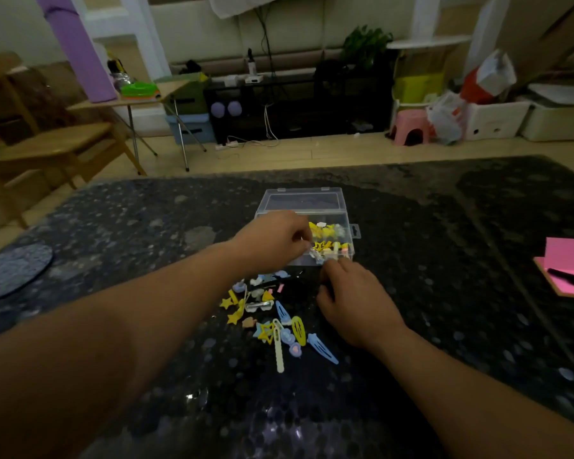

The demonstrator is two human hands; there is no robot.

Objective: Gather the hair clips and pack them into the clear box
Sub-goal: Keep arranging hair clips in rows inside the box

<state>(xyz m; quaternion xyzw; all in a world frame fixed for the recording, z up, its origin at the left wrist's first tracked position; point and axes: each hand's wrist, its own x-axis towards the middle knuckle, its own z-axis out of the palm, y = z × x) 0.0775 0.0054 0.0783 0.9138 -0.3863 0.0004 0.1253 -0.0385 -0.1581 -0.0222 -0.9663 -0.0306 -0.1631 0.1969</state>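
Plainly the clear box [354, 230] stands open mid-way across the dark speckled table [444, 226], its lid [302, 202] swung back behind it. Inside lies a heap of yellow and white hair clips [328, 231], a yellow star among them. The left hand [275, 240] hangs over the box's near left corner, fingertips pinching a small pale clip [313, 255]. The right hand [352, 299] sits just in front of the box, fingers curled down; whether it grips anything I cannot tell. Loose clips [272, 316] in blue, yellow and white lie scattered between the forearms. A pink notepad [570, 260] with a black pen [570, 279] on it sits far right.
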